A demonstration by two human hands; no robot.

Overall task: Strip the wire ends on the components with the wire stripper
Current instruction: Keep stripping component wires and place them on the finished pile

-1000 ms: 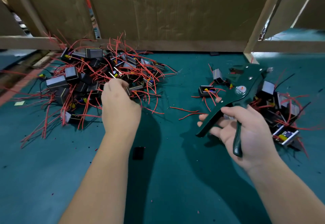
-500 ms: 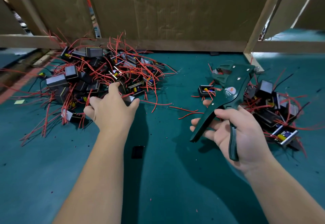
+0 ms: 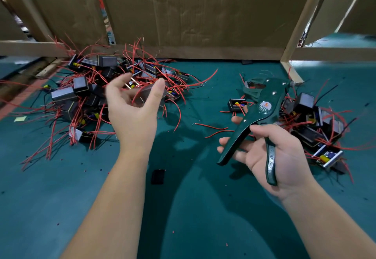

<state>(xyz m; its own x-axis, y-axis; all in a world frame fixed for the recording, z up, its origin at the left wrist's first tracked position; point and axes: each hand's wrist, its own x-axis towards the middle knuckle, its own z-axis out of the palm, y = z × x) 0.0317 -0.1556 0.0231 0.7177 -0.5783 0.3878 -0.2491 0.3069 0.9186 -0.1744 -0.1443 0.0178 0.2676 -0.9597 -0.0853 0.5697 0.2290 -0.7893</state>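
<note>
Green wire stripper [image 3: 262, 104] in right hand [image 3: 280, 157]

Left hand [image 3: 132, 114] raised over pile [image 3: 81, 96] of red-wired components, fingers [image 3: 116, 84] curled round one motion-blurred component [image 3: 147, 95]. Right hand [image 3: 280, 153] grips green wire stripper [image 3: 264, 96], handles spread, above teal tabletop [image 3: 203, 208].

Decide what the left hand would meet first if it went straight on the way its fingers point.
Most likely the heap of black box-shaped components with red wires, right ahead of the left hand; motion blur leaves the gap between them unclear.
</note>
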